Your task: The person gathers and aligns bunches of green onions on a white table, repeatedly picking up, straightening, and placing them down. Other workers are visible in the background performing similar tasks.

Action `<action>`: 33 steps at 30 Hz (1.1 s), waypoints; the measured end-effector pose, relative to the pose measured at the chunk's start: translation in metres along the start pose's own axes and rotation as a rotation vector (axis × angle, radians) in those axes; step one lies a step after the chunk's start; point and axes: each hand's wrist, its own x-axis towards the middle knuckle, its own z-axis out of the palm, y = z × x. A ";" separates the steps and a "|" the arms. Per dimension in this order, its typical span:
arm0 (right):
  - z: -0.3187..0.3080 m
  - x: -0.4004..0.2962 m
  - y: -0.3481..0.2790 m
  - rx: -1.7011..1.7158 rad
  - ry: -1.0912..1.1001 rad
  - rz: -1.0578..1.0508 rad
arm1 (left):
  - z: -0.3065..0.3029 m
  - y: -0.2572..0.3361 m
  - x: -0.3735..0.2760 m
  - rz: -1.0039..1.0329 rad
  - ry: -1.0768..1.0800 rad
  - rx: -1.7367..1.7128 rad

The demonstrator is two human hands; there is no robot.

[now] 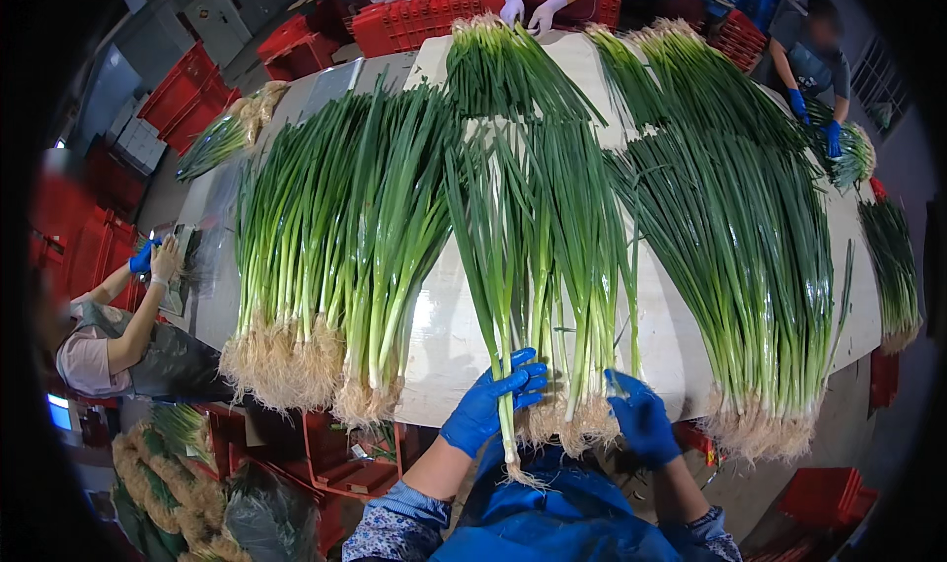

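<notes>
My left hand (492,403), in a blue glove, is closed around the pale lower stems of a few green onions (506,414), whose roots hang below it. Close to a bunch's right side is my right hand (642,418), also blue-gloved, with its fingers apart and nothing seen in them. Between both hands lies a bunch of green onions (584,325), roots towards me, on the white tabletop (436,340). Large rows of green onions lie to the left (318,251) and to the right (755,288), their roots at the near edge.
Across the table a person in white gloves (541,16) handles more green onions (503,59). A person in blue gloves (832,139) is at the upper right; another person (133,340) works at the left. Red plastic crates (418,18) stand around, and bagged green onions (229,133) lie upper left.
</notes>
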 end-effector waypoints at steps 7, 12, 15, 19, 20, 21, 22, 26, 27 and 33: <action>0.010 -0.028 -0.049 -0.443 -0.055 0.107 | 0.009 -0.007 0.012 0.005 -0.059 -0.017; 0.067 -0.024 -0.068 -0.401 -0.267 0.218 | 0.031 -0.017 0.021 -0.029 -0.100 0.041; 0.085 -0.027 -0.036 -0.243 -0.221 0.277 | 0.047 -0.026 0.024 -0.031 -0.065 0.147; 0.066 -0.037 -0.013 -0.191 -0.166 0.292 | 0.072 -0.042 0.026 0.006 -0.083 0.116; 0.056 -0.041 -0.012 -0.233 -0.158 0.277 | 0.082 -0.041 0.030 0.021 -0.082 0.139; 0.043 -0.047 -0.009 -0.274 -0.135 0.263 | 0.095 -0.042 0.033 0.053 -0.045 0.159; 0.034 -0.050 -0.018 -0.151 -0.132 0.267 | 0.109 -0.043 0.038 0.079 -0.026 0.172; -0.026 -0.089 -0.032 -0.249 -0.085 0.170 | 0.148 -0.051 0.071 0.166 -0.035 0.172; -0.044 -0.095 -0.041 -0.298 -0.104 0.171 | 0.179 -0.052 0.073 0.161 -0.046 0.151; -0.148 -0.134 -0.066 -0.065 0.196 0.051 | 0.361 -0.105 0.104 0.009 -0.463 0.386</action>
